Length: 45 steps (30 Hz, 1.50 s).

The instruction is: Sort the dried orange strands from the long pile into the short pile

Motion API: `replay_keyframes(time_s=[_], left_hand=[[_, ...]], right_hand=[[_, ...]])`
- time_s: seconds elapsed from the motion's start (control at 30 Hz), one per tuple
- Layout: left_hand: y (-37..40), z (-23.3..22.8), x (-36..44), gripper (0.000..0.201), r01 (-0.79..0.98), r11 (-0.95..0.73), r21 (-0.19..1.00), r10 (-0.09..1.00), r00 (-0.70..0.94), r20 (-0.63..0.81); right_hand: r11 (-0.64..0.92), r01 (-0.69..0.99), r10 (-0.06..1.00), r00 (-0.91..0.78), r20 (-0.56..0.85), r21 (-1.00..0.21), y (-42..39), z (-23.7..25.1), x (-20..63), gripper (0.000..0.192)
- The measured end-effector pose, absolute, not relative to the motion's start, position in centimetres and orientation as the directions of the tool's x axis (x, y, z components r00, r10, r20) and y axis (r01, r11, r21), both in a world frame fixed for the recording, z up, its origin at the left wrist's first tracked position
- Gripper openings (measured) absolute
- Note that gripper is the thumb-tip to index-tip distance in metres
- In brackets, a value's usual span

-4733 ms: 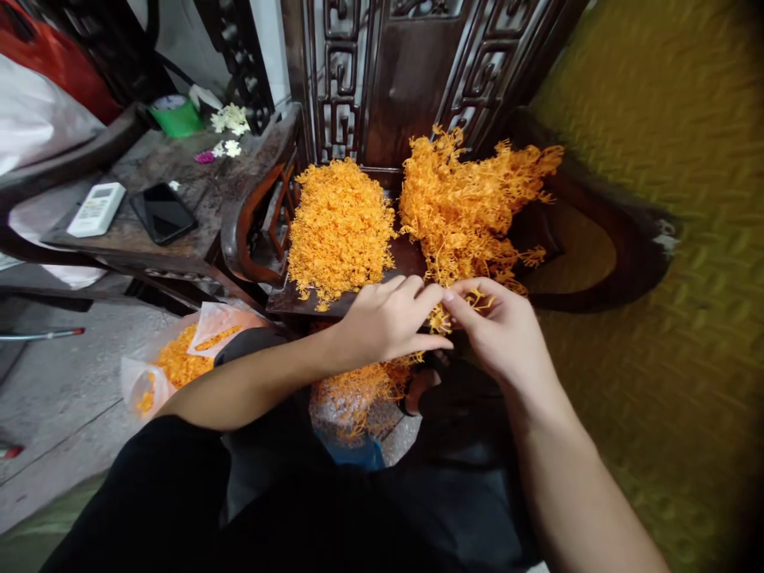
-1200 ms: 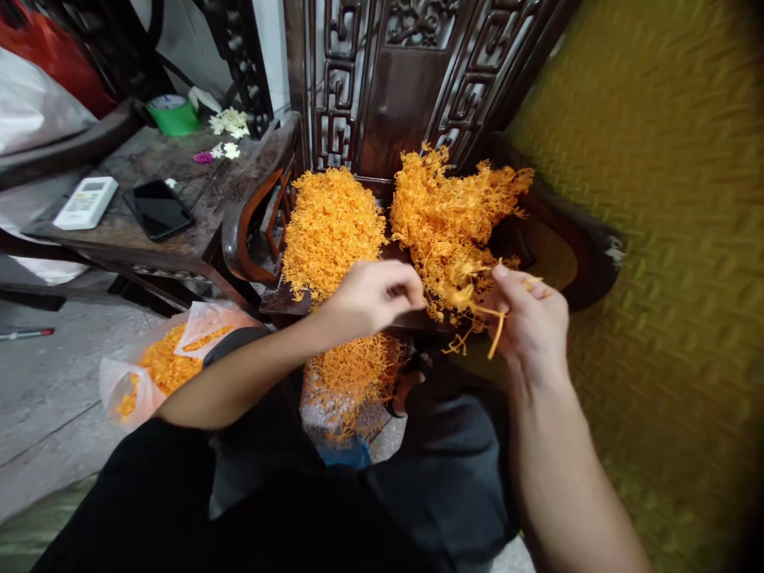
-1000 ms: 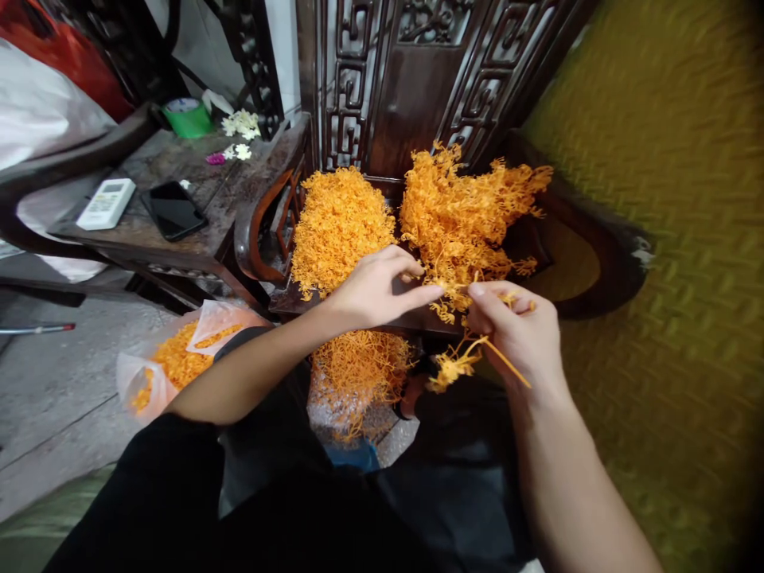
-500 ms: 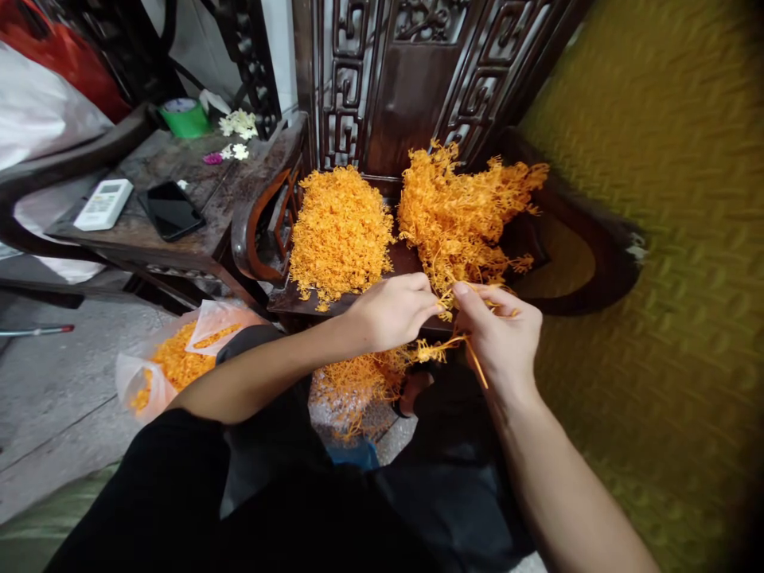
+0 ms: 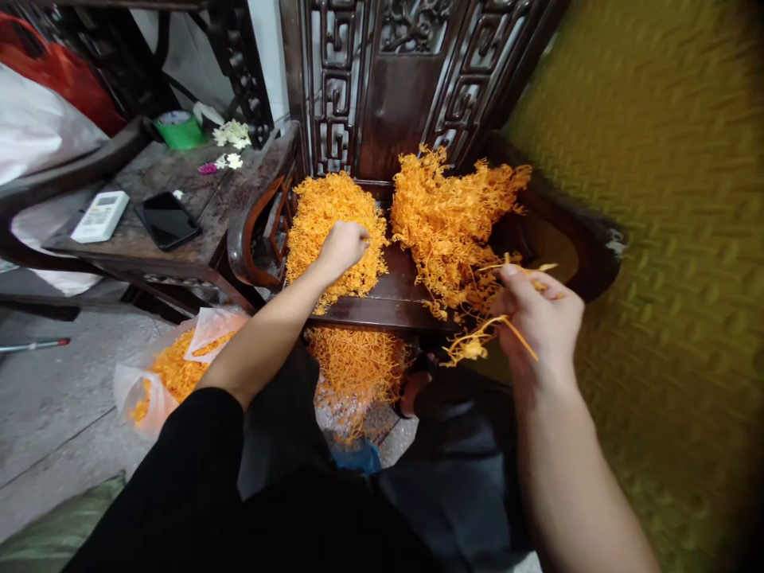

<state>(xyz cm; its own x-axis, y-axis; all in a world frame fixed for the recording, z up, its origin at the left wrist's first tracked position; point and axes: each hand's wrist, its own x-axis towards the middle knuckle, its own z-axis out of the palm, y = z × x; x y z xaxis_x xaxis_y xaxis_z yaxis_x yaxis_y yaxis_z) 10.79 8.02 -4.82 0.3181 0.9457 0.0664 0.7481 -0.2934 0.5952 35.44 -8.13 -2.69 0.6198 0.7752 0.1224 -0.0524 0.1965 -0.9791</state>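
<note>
My left hand (image 5: pixel 344 248) is over a heaped pile of small orange blossoms (image 5: pixel 337 199) on the seat of a dark wooden chair. Its fingers are curled together, and whatever they hold, if anything, is hidden. Over to the right, my right hand (image 5: pixel 540 322) pinches a thin orange flower sprig (image 5: pixel 471 346); its stem sticks out below the fingers and more strands show above the thumb. Just behind that hand, a bushy heap of orange flower sprays (image 5: pixel 454 223) lies on the right part of the seat.
Bare orange stems (image 5: pixel 355 358) lie below the seat edge. On the floor at left stands a plastic bag (image 5: pixel 143 390) holding orange bits. A side table (image 5: pixel 196 191) bears a phone (image 5: pixel 167 220), a remote control (image 5: pixel 100 216), green tape (image 5: pixel 180 131) and white flowers (image 5: pixel 231 135).
My left hand has moved left and away from my right hand, to over the blossom pile. My right hand has shifted right, still holding the sprig.
</note>
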Motion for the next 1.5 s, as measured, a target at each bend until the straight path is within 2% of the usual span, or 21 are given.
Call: replay_keyframes(time_s=[0.13, 0.2, 0.3, 0.4, 0.5, 0.57, 0.6, 0.67, 0.73, 0.8, 0.87, 0.93, 1.0, 1.13, 1.2, 1.27, 1.37, 1.5], left_hand=[[10.9, -6.6, 10.8, 0.042, 0.907, -0.255, 0.335, 0.967, 0.247, 0.067], [11.1, -7.3, 10.9, 0.049, 0.925, -0.261, 0.276, 0.965, 0.255, 0.056], [11.0, -7.4, 11.1, 0.046, 0.922, -0.291, 0.255, 0.956, 0.289, 0.049], [9.6, -6.0, 11.7, 0.039, 0.872, -0.385, 0.304, 0.920, 0.335, 0.205], [5.5, -3.7, 12.7, 0.020, 0.632, -0.606, 0.483, 0.795, 0.472, 0.380], [1.6, -2.4, 13.2, 0.035, 0.407, -0.702, 0.584, 0.682, 0.621, 0.387], [-0.3, -1.9, 13.3, 0.042, 0.345, -0.735, 0.584, 0.630, 0.665, 0.400], [-3.4, -1.5, 13.4, 0.065, 0.304, -0.829, 0.469, 0.515, 0.742, 0.430], [-5.3, -1.6, 13.4, 0.069, 0.303, -0.908, 0.290, 0.408, 0.794, 0.450], [-5.7, -2.0, 13.4, 0.051, 0.330, -0.931, 0.155, 0.365, 0.817, 0.447], [-5.4, -2.4, 13.4, 0.030, 0.370, -0.922, 0.118, 0.382, 0.813, 0.438], [-4.7, -2.7, 13.1, 0.023, 0.387, -0.908, 0.162, 0.417, 0.794, 0.443], [-4.0, -2.9, 12.8, 0.026, 0.368, -0.896, 0.249, 0.444, 0.764, 0.469], [-3.1, -3.3, 12.2, 0.021, 0.268, -0.830, 0.489, 0.526, 0.665, 0.530], [-2.9, -3.4, 12.2, 0.014, 0.216, -0.751, 0.623, 0.605, 0.603, 0.520], [-2.8, -3.4, 12.4, 0.008, 0.195, -0.628, 0.753, 0.711, 0.536, 0.455], [-2.7, -3.4, 12.7, 0.006, 0.136, -0.399, 0.907, 0.842, 0.445, 0.304], [-2.4, -3.1, 12.8, 0.011, 0.033, -0.237, 0.971, 0.861, 0.471, 0.194]], right_hand=[[0.105, 0.029, 0.869, 0.483, 0.106, -0.994, -8.8, -3.4, 33.4, 0.036], [0.060, 0.013, 0.892, 0.449, 0.059, -0.998, -9.0, -3.4, 33.1, 0.036], [0.046, -0.058, 0.905, 0.426, 0.017, -0.997, -9.0, -3.0, 33.2, 0.035], [0.056, -0.163, 0.905, 0.425, -0.019, -0.985, -8.9, -2.4, 33.3, 0.033], [0.058, -0.235, 0.908, 0.416, -0.046, -0.970, -8.9, -2.0, 33.3, 0.033], [0.078, -0.257, 0.908, 0.418, -0.038, -0.963, -8.8, -1.9, 33.1, 0.031], [0.090, -0.267, 0.902, 0.431, -0.035, -0.960, -8.8, -1.9, 33.0, 0.030], [0.108, -0.298, 0.882, 0.469, -0.047, -0.949, -8.7, -1.8, 32.8, 0.030], [0.099, -0.354, 0.872, 0.481, -0.091, -0.930, -8.6, -1.8, 32.6, 0.033], [0.060, -0.422, 0.879, 0.452, -0.152, -0.905, -8.5, -1.8, 32.5, 0.036], [0.017, -0.471, 0.889, 0.410, -0.201, -0.882, -8.3, -1.9, 32.5, 0.039], [-0.011, -0.497, 0.898, 0.378, -0.227, -0.867, -8.3, -1.9, 32.4, 0.041], [-0.021, -0.510, 0.907, 0.351, -0.231, -0.860, -8.2, -2.0, 32.5, 0.041], [-0.049, -0.539, 0.920, 0.304, -0.249, -0.841, -8.2, -1.8, 32.6, 0.041], [-0.092, -0.552, 0.917, 0.277, -0.286, -0.829, -8.4, -1.6, 32.5, 0.045], [-0.144, -0.519, 0.920, 0.244, -0.307, -0.842, -8.7, -1.4, 32.1, 0.049], [-0.199, -0.380, 0.943, 0.176, -0.281, -0.904, -9.3, -1.3, 31.1, 0.049], [-0.203, -0.255, 0.963, 0.121, -0.240, -0.945, -9.7, -1.7, 30.3, 0.041]])
